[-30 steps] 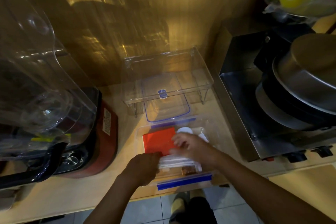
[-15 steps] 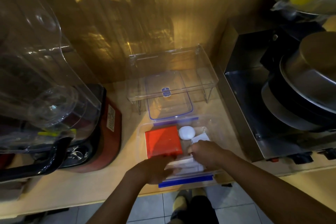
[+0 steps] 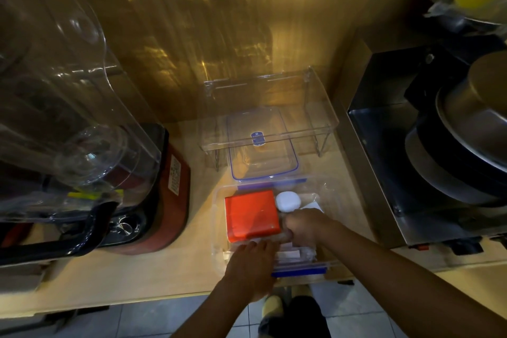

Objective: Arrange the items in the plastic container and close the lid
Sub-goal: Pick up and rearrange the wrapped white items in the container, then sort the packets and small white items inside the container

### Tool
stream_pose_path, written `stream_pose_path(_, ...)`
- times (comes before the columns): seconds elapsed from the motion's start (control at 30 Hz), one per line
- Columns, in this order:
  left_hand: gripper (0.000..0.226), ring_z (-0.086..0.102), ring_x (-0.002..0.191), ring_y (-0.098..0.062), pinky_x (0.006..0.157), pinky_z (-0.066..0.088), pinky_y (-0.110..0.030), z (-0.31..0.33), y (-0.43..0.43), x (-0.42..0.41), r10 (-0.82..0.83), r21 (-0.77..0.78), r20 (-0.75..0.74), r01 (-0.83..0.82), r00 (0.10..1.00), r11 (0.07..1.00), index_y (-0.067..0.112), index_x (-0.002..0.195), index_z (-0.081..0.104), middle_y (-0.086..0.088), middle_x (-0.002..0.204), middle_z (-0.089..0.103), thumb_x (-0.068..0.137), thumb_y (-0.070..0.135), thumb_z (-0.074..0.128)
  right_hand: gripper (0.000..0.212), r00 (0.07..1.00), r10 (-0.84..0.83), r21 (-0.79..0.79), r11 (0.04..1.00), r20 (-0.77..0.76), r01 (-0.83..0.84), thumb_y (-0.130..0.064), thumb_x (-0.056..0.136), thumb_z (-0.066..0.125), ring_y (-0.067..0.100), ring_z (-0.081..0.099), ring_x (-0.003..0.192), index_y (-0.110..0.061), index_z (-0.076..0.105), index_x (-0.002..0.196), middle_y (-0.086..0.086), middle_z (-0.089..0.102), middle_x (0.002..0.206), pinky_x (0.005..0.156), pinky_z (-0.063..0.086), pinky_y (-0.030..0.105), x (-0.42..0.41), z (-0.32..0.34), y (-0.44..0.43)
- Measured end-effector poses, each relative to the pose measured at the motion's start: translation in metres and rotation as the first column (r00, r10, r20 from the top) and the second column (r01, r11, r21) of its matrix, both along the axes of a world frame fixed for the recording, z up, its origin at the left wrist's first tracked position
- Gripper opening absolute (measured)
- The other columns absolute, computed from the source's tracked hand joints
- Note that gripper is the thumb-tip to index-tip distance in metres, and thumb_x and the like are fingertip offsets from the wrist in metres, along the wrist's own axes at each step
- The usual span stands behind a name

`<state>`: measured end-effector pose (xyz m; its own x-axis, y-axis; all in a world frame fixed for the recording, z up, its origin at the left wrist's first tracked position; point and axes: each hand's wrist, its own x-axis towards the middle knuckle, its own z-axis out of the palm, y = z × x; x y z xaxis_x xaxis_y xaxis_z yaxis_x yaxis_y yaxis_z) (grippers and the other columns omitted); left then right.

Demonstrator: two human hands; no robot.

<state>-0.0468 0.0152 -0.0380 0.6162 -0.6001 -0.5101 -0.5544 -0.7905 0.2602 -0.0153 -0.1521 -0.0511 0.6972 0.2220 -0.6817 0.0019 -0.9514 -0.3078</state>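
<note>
**Hands low in the box, lid waiting beyond the far rim**

The right hand (image 3: 303,223) is curled into a loose fist over the pale packets (image 3: 288,254) in the near half of the clear plastic container (image 3: 219,228); whether its fingers pinch one I cannot tell. The left hand (image 3: 253,261) lies flat, fingers spread, pressing the same packets just beside it. Farther in, an orange-red flat pack (image 3: 251,214) fills the left side and a white round piece (image 3: 287,200) sits to its right. The blue-edged lid (image 3: 263,143) lies off, directly beyond the container's far rim, its long axis running away from the person. Likely either hand reaches it straight forward; the right looks slightly nearer.
</note>
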Motion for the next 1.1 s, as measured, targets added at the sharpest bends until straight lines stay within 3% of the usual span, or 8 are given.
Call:
stream_pose_path(0.1, 0.060, 0.049, 0.122, -0.028, 0.102, 0.040, -0.038, -0.002, 0.001, 0.001, 0.020, -0.034, 0.000, -0.020, 1.000, 0.999, 0.022, 0.136, 0.034, -0.007, 0.139, 0.049, 0.082, 0.032, 0.060, 0.010, 0.999, 0.043, -0.051, 0.998, -0.005, -0.043, -0.010, 0.089, 0.051, 0.023, 0.053, 0.088, -0.006, 0.060, 0.093, 0.017, 0.063, 0.118, 0.068, 0.037, 0.025, -0.003, 0.000, 0.001)
stream_pose_path(0.2, 0.055, 0.048, 0.122, -0.028, 0.104, 0.041, -0.040, -0.002, 0.001, 0.003, -0.029, -0.032, 0.024, 0.029, 0.999, 0.999, 0.024, 0.134, 0.040, -0.007, 0.139, 0.049, 0.084, 0.033, 0.058, 0.027, 0.996, 0.083, -0.093, 0.992, -0.012, -0.084, -0.013, 0.090, 0.051, 0.030, 0.058, 0.107, -0.006, 0.058, 0.115, 0.015, 0.061, 0.122, 0.078, 0.044, 0.030, -0.003, 0.002, 0.003)
stream_pose_path(0.27, 0.052, 0.046, 0.123, -0.027, 0.103, 0.041, -0.042, -0.003, 0.002, 0.003, -0.030, -0.028, 0.024, 0.030, 0.999, 0.999, 0.024, 0.132, 0.044, -0.007, 0.139, 0.047, 0.084, 0.035, 0.058, 0.025, 0.991, 0.131, -0.154, 0.979, -0.040, -0.135, -0.007, 0.089, 0.052, 0.031, 0.060, 0.107, -0.001, 0.057, 0.113, 0.016, 0.064, 0.118, 0.075, 0.045, 0.034, 0.000, 0.007, 0.005)
stream_pose_path(0.5, 0.060, 0.055, 0.117, -0.028, 0.101, 0.045, -0.039, -0.003, 0.001, 0.003, 0.026, -0.047, -0.057, -0.029, 0.998, 0.998, 0.025, 0.137, 0.036, -0.007, 0.135, 0.054, 0.083, 0.035, 0.060, 0.025, 0.953, 0.015, -0.226, 0.973, 0.303, 0.057, -0.012, 0.081, 0.056, 0.031, 0.063, 0.101, -0.008, 0.065, 0.104, 0.014, 0.068, 0.110, 0.077, 0.047, 0.030, 0.010, 0.023, -0.020)
stream_pose_path(0.77, 0.057, 0.052, 0.119, -0.028, 0.101, 0.044, -0.042, -0.002, 0.000, 0.003, 0.015, 0.015, -0.042, -0.014, 0.999, 1.000, 0.018, 0.134, 0.040, -0.008, 0.137, 0.051, 0.083, 0.038, 0.059, 0.023, 0.809, -0.261, 0.035, 0.958, 0.527, 0.286, -0.019, 0.091, 0.046, 0.032, 0.059, 0.104, -0.011, 0.050, 0.111, 0.010, 0.063, 0.115, 0.078, 0.045, 0.035, 0.006, 0.040, -0.029)
stream_pose_path(0.83, 0.060, 0.053, 0.119, -0.028, 0.101, 0.044, -0.042, -0.002, 0.001, 0.002, 0.037, 0.019, -0.024, -0.036, 0.999, 0.999, 0.018, 0.134, 0.038, -0.008, 0.137, 0.051, 0.082, 0.041, 0.059, 0.026, 0.886, -0.257, 0.098, 0.966, 0.386, 0.237, -0.009, 0.089, 0.045, 0.031, 0.060, 0.106, -0.003, 0.055, 0.113, 0.015, 0.063, 0.118, 0.081, 0.046, 0.032, -0.002, 0.036, -0.025)
stream_pose_path(0.93, 0.065, 0.050, 0.121, -0.030, 0.104, 0.040, -0.042, -0.004, 0.001, 0.002, 0.035, 0.036, 0.001, -0.035, 0.999, 0.999, 0.020, 0.136, 0.036, -0.008, 0.139, 0.049, 0.080, 0.046, 0.059, 0.025, 0.995, -0.087, 0.108, 0.990, -0.046, 0.091, -0.001, 0.089, 0.044, 0.027, 0.061, 0.090, 0.007, 0.060, 0.106, 0.025, 0.064, 0.114, 0.073, 0.045, 0.030, -0.017, 0.029, -0.017)
stream_pose_path(1.1, 0.067, 0.045, 0.126, -0.029, 0.108, 0.034, -0.043, -0.006, 0.002, 0.003, 0.024, 0.022, 0.018, -0.025, 1.000, 0.999, 0.027, 0.137, 0.033, -0.004, 0.141, 0.047, 0.079, 0.051, 0.058, 0.034, 0.993, 0.057, -0.092, 0.994, -0.101, -0.066, -0.011, 0.095, 0.041, 0.029, 0.050, 0.118, -0.002, 0.050, 0.126, 0.015, 0.052, 0.132, 0.095, 0.037, 0.035, -0.028, 0.021, -0.008)
